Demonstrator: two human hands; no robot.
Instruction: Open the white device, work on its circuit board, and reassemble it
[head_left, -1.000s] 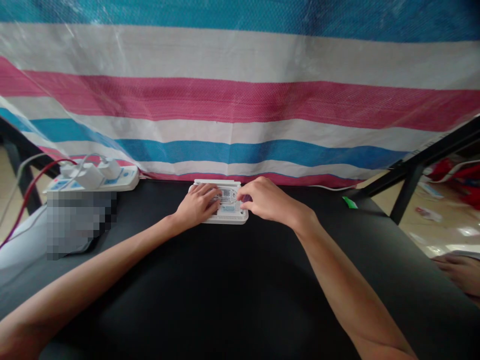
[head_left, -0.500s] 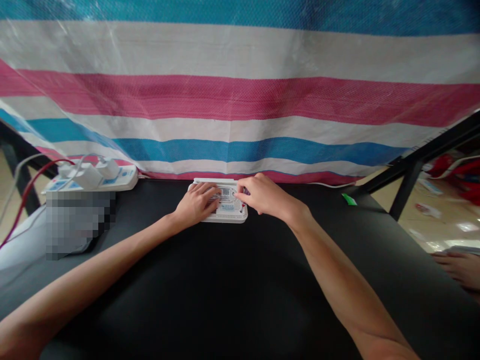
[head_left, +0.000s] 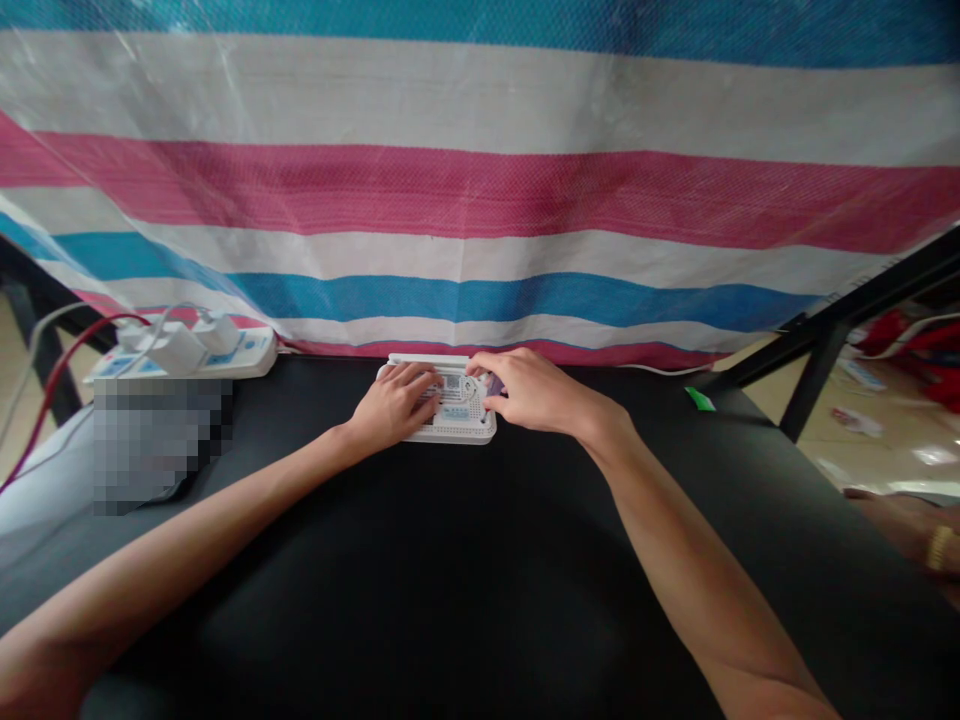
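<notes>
A white, flat router-like device [head_left: 456,432] lies on the black table, with printed labels and rows of small holes on its upper face. My left hand [head_left: 394,405] rests flat over its left part, fingers spread, covering some of the labels. At the device's right edge is my right hand [head_left: 532,390], its thumb and fingers curled around a small purple thing [head_left: 496,385]. Most of that purple thing is hidden by the fingers, so its kind is unclear. A thin pale loop shows on the device's face near my right fingertips.
A white power strip [head_left: 255,355] with plugs and cables sits at the back left, beside a pixelated grey item [head_left: 157,450]. A green packet [head_left: 700,399] lies at right. Striped sheeting [head_left: 457,190] hangs behind the table. Another person's arm [head_left: 900,530] shows at the right edge.
My right fingers have spread a little, showing more of the purple thing. My left hand and the device stay put. The other person's hand at right has shifted.
</notes>
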